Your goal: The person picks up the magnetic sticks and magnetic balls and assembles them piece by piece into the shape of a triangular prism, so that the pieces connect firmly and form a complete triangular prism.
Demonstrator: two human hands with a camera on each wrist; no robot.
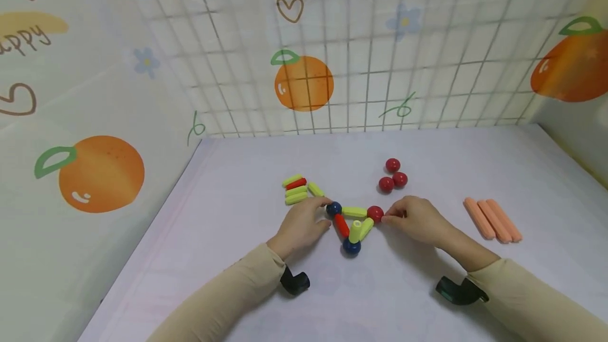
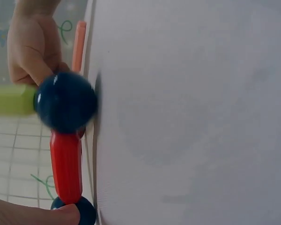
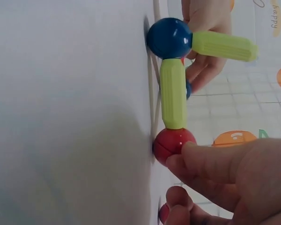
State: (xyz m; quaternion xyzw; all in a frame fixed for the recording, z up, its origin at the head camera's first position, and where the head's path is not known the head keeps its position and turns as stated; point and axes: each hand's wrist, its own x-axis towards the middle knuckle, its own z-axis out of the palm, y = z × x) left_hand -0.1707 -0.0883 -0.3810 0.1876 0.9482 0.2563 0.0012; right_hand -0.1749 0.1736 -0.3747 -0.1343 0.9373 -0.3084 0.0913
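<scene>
A triangle of magnetic balls and rods lies on the table between both hands. My left hand (image 1: 302,224) pinches its far-left blue ball (image 1: 334,208); the thumb shows against that ball in the left wrist view. At the right corner, thumb and fingertip of my right hand (image 1: 419,219) pinch a red ball (image 1: 375,214). A yellow-green rod (image 1: 354,211) links these two balls. From the near blue ball (image 1: 352,247), a red rod (image 1: 341,225) and another yellow-green rod (image 3: 173,93) form the other sides. One more yellow-green rod (image 1: 355,231) stands up from it.
Several loose yellow-green rods (image 1: 296,198) and a loose red rod (image 1: 296,183) lie beyond the left hand. Three red balls (image 1: 392,165) sit farther back. Three orange sticks (image 1: 494,220) rest at the right. A grid wall (image 1: 361,83) closes the table's back.
</scene>
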